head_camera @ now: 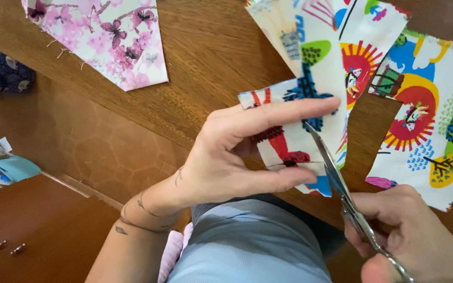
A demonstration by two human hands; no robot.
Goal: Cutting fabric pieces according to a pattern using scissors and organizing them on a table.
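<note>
The left hand point(237, 157) reaches in from the lower left and pinches a small strip of white cotton fabric printed with bright red, blue and yellow cartoon shapes point(289, 141); its long fingers point(284, 114) lie flat across the top face of the strip and the thumb point(284, 179) presses up from beneath, so the hand is clamped on the cloth with the strip sandwiched between them. The strip sticks out just past the fingertips, toward the right of that hand, and it runs on upward into a larger piece of the same printed fabric point(342, 47) that lies on the brown wooden table point(205, 57) beyond the knuckles. The right hand point(410, 236) sits at the lower right, closed around the handles of a pair of silver metal scissors point(342, 188); the blades point up and away from this hand and their tips meet the strip's right edge, just beside the left fingertips. Whether the blades are parted or together is hard to tell. Further right of the scissors lies another ragged piece of the colourful print point(436, 120). Well away from the left hand, up and to its left, a pink-and-white butterfly-patterned fabric piece point(111, 36) rests on the table. Below both hands is the person's grey-blue clothing point(247, 241).
</note>
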